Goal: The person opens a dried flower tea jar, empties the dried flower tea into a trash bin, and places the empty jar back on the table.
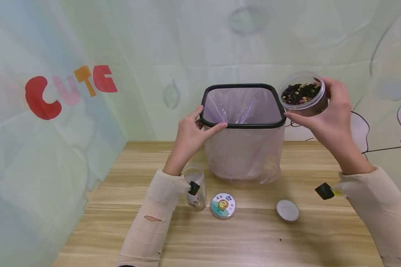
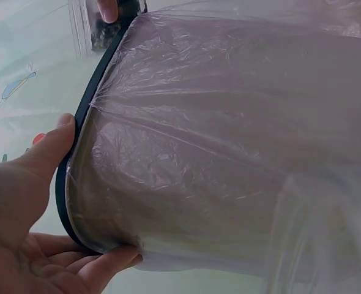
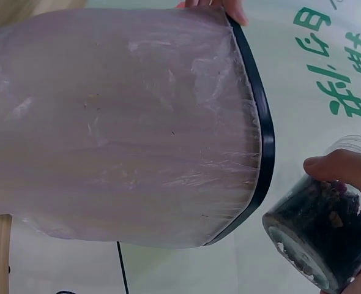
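Observation:
A trash bin [image 1: 244, 155] with a black rim and a thin plastic liner stands at the back of the table. My left hand [image 1: 194, 134] grips the rim at its front left corner, thumb over the top and fingers outside, as the left wrist view also shows. In my right hand [image 1: 335, 111] is a clear plastic jar [image 3: 324, 229] without a lid, held up beside the bin's right rim. Dark dried leaves and small colourful bits, like flower tea, lie inside the jar. Its mouth tilts toward me in the head view, level with the rim.
Below my left wrist stands an empty-looking clear jar [image 1: 196, 191], partly hidden by the sleeve. A round lid with a sunflower picture [image 1: 223, 205] and a plain silvery lid [image 1: 287, 210] lie on the wooden table [image 1: 247, 241]. A printed cloth backdrop [image 1: 160, 44] hangs close behind the bin.

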Motion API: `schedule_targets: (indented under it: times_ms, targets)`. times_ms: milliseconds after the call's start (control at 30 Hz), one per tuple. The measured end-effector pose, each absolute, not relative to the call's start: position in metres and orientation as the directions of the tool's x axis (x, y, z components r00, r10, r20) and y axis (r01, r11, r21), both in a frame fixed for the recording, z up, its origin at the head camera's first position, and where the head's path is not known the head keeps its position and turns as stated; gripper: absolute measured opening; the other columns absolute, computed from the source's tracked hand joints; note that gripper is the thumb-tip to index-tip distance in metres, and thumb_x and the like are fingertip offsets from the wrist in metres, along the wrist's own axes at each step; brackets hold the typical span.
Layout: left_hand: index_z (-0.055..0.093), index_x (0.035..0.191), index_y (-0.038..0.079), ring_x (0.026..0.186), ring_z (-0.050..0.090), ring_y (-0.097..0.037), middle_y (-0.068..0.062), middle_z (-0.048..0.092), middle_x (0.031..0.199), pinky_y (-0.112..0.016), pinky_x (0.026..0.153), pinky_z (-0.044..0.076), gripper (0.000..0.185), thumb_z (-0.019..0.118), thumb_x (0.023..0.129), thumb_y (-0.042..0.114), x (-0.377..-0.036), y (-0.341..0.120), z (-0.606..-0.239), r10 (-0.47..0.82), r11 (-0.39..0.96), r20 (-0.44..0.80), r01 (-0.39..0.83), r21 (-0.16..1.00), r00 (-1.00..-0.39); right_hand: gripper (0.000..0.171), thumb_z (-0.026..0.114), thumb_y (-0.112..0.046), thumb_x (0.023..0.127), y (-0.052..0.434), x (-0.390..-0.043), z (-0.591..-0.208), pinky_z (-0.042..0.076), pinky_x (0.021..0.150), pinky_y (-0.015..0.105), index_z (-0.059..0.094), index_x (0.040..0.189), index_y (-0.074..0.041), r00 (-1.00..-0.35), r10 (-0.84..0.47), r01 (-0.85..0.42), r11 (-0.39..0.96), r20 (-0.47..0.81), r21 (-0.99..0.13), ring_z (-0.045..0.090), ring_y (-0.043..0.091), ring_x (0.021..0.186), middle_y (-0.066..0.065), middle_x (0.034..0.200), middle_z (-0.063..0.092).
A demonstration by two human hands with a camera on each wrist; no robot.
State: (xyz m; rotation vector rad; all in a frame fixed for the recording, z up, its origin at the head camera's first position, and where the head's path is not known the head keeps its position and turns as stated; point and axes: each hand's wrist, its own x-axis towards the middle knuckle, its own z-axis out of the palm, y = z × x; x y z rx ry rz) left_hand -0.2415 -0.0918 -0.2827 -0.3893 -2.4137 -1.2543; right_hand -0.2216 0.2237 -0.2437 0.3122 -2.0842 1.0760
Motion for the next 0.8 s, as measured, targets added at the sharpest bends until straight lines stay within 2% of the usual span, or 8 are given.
schedule_targets:
  times_ms: [133, 333, 500, 800]
  targets:
    - [0.044, 0.149, 0.001, 0.067, 0.047, -0.012, -0.004, 0.057, 0.073, -0.026, 0.060, 0.039, 0.096, 0.083, 0.077, 0.052, -0.241, -0.090, -0.282, 0.054, 0.561, 0.445, 0.396, 0.727, -0.894, 0.089, 0.095, -0.002, 0.058, 0.221, -0.230, -0.239, 0.032, 0.099, 0.024, 0.054, 0.137, -0.007, -0.670, 0.091, -0.528, 0.639, 0.737, -0.559, 0.041, 0.013, 0.119, 0.001, 0.126, 0.049]
    - [0.043, 0.149, 0.001, 0.065, 0.044, -0.012, -0.002, 0.051, 0.068, -0.026, 0.058, 0.037, 0.097, 0.083, 0.077, 0.053, -0.240, -0.089, -0.283, 0.055, 0.557, 0.442, 0.395, 0.731, -0.895, 0.089, 0.094, -0.001, 0.059, 0.215, -0.240, -0.238, 0.031, 0.100, 0.033, 0.053, 0.138, -0.005, -0.635, -0.005, -0.571, 0.677, 0.773, -0.465, 0.040, 0.026, 0.119, 0.016, 0.129, 0.049]
    - [0.043, 0.149, 0.002, 0.065, 0.043, -0.011, -0.002, 0.050, 0.068, -0.026, 0.058, 0.037, 0.097, 0.082, 0.077, 0.053, -0.238, -0.089, -0.283, 0.051, 0.556, 0.439, 0.391, 0.733, -0.897, 0.087, 0.093, 0.000, 0.062, 0.209, -0.244, -0.234, 0.033, 0.102, 0.041, 0.053, 0.138, -0.006, -0.638, -0.036, -0.574, 0.689, 0.769, -0.443, 0.038, 0.030, 0.123, 0.019, 0.128, 0.048]
    - [0.045, 0.149, 0.003, 0.064, 0.043, -0.011, -0.002, 0.051, 0.068, -0.026, 0.058, 0.037, 0.096, 0.082, 0.076, 0.053, -0.237, -0.087, -0.283, 0.050, 0.548, 0.445, 0.397, 0.736, -0.894, 0.086, 0.090, 0.005, 0.062, 0.207, -0.254, -0.231, 0.034, 0.104, 0.044, 0.052, 0.138, -0.004, -0.628, -0.094, -0.580, 0.718, 0.773, -0.384, 0.035, 0.035, 0.126, 0.024, 0.130, 0.045]
